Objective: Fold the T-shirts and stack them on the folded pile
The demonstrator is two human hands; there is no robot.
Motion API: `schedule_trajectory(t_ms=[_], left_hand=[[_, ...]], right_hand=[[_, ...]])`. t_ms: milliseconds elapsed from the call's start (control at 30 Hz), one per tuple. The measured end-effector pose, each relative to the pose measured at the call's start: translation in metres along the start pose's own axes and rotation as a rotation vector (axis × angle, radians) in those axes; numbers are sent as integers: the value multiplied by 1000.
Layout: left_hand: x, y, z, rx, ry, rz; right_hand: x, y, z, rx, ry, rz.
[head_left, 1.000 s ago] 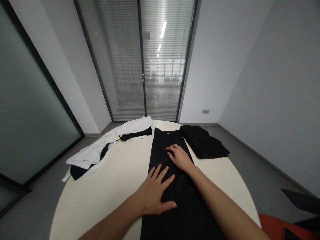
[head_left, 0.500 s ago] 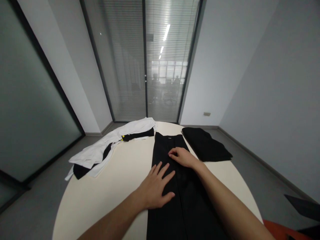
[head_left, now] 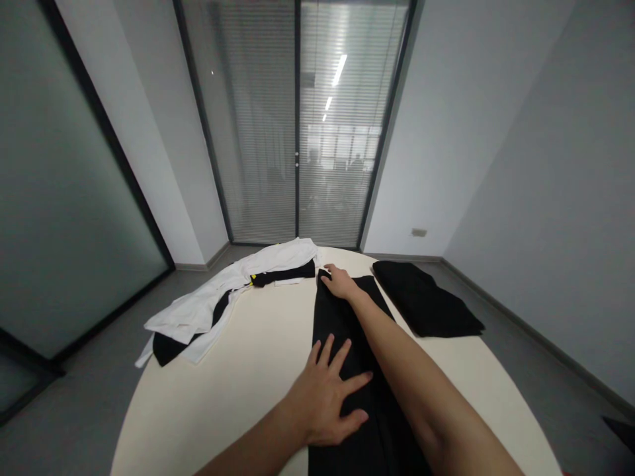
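Black trousers [head_left: 330, 316] lie lengthwise on the round table, waistband away from me and legs running toward me. My left hand [head_left: 330, 390] is spread flat on them, fingers apart. Farther off, my right hand [head_left: 339, 281] rests at the left end of the waistband, its thumb and fingers apart at the edge of the cloth. My right forearm crosses over the trousers and hides part of them.
The round cream table [head_left: 198, 410] holds a heap of white and black garments [head_left: 218, 287] along its far left rim. A folded black garment [head_left: 426, 301] lies at the right. Beyond stand a glass partition with blinds [head_left: 268, 132] and grey walls.
My right hand has moved away from me and left, from the middle of the trousers' top to the waistband's left corner. My left hand stays on the trousers, slightly nearer me. The view has shifted slightly.
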State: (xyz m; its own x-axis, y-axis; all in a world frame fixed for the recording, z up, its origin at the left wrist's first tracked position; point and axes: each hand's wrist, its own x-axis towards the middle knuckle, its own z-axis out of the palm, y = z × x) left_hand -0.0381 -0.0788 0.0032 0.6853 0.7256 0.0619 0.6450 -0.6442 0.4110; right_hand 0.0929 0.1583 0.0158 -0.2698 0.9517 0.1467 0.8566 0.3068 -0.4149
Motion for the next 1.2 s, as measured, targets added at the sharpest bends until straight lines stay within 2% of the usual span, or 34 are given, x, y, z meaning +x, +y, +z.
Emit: schedule_trajectory(t_ms=[133,400,633,767,967,1100,1200], left_hand=[[1,-2,0,-23,-3,-1],[3,-3,-2,-33,-32,-7],[3,-2,-2,-20,-42,-11],[2,-2,-2,-3,-50,-16],[2,-4,-2,15,-44,-3],[4,-8,-4,40,-41,4],[6,-13,-4,82,-18,27]], right_hand=[[19,2,12,18,-8,29],[43,11,26,100,-16,-4],[37,14,28,55,-31,15],[23,7,16,-15,8,-2],[-9,0,-18,-108,30,-12],[-62,0,-34,-139,-17,0],[-114,2,-34,-214,-108,4]])
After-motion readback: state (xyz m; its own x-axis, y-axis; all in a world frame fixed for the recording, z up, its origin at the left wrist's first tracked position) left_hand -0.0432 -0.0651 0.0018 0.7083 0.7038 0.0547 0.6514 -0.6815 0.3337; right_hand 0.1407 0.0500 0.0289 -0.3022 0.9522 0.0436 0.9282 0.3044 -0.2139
